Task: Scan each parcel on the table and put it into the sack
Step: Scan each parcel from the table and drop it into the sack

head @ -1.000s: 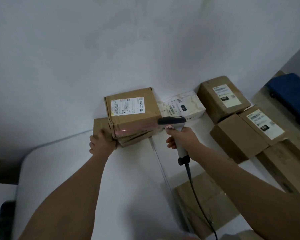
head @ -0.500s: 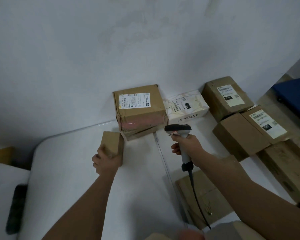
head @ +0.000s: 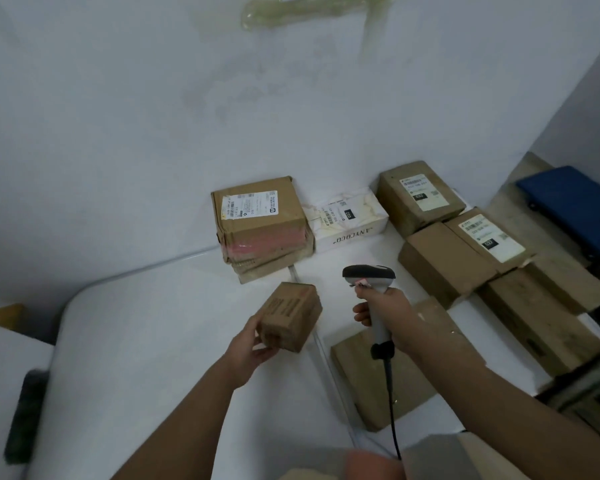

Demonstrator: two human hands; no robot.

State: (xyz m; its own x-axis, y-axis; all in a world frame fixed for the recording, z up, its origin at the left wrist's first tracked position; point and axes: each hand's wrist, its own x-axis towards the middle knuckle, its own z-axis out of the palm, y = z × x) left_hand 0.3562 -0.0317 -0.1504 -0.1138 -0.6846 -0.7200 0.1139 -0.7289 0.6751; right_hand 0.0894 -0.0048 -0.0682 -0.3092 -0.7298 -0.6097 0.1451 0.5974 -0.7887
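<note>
Left hand (head: 253, 344) grasps small parcel (head: 289, 315), lifted off bench (head: 136, 341), tilted toward scanner (head: 369, 276) for reading. Right hand (head: 383, 311) clenched round scanner grip, just right of parcel. Sack not visible.

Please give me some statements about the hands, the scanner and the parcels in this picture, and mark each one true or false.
1. The left hand holds a small brown cardboard box above the white table. True.
2. The right hand is empty. False: it grips a grey handheld barcode scanner.
3. The scanner has a black cable. True.
4. The white printed carton lies on top of the small box. False: it rests by the wall, beside a larger brown labelled parcel.
</note>
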